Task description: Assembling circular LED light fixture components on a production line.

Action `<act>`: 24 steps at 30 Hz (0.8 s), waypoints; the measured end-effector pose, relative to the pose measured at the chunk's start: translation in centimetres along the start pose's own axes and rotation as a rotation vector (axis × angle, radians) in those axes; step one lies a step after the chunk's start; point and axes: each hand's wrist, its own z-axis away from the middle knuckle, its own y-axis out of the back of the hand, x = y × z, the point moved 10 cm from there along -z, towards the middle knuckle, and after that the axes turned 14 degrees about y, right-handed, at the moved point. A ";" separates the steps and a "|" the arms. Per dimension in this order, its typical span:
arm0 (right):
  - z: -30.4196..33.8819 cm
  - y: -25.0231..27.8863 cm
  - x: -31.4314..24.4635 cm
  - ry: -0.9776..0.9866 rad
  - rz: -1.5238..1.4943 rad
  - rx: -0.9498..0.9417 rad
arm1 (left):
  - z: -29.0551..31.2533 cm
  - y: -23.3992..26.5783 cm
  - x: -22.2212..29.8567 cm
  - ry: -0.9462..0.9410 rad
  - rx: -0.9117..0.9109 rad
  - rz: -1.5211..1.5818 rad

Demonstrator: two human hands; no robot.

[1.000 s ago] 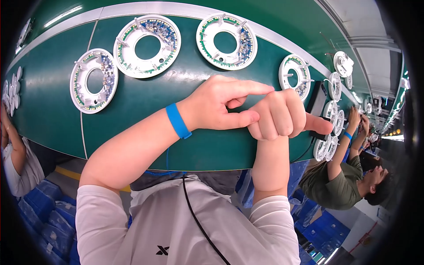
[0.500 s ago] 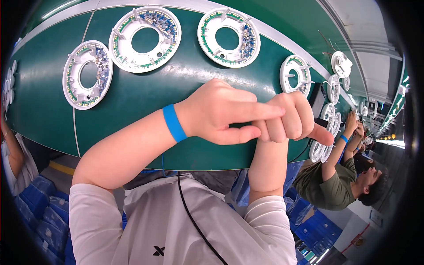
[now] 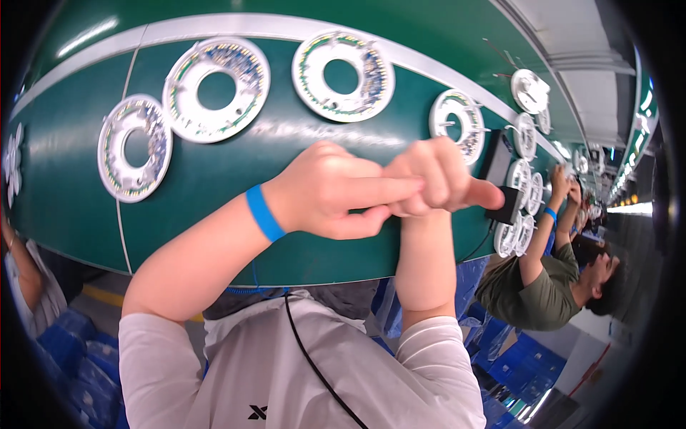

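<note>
In front of me, over the green work table, my two hands meet. My left hand, with a blue band at the wrist, has its index finger laid against the curled fingers of my right hand. My right hand is closed, its thumb sticking out to the right. Whether anything lies between the hands is hidden. Beyond them stand white ring-shaped housings with circuit boards and small parts inside: one at far left, one beside it, one in the middle, and one right of it.
Right of my hands are a black box-like device and a black block. Several more white housings crowd the right side. A person in a dark green shirt works there. Blue plastic-wrapped crates are at lower left.
The view has shifted, so the housings sit lower and further left. My hands stay together, somewhat further left in the picture, with the right one blurred by motion.
</note>
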 end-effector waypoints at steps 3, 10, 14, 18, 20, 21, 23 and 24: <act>0.8 2.2 -0.2 -0.048 0.062 0.120 | 0.0 0.4 -0.9 0.064 0.064 0.056; 1.8 5.2 -2.5 -0.117 0.297 0.215 | 0.1 0.3 -4.2 0.420 0.051 0.174; 2.4 7.1 -4.2 -0.109 0.469 0.375 | 0.5 0.5 -5.4 0.529 0.075 0.284; 3.1 8.6 -5.1 -0.072 0.495 0.465 | 1.1 -0.7 -7.6 0.704 -0.022 0.363; 2.8 9.0 -5.5 -0.054 0.502 0.465 | 1.1 -1.0 -8.4 0.708 -0.058 0.350; 2.8 9.0 -5.7 -0.037 0.488 0.481 | 1.2 -1.0 -8.7 0.714 -0.088 0.345; 2.6 8.5 -6.9 0.008 0.509 0.480 | 1.0 -0.8 -8.3 0.673 -0.087 0.373; 2.5 8.2 -7.8 0.044 0.525 0.469 | 0.7 -0.7 -7.8 0.627 -0.085 0.412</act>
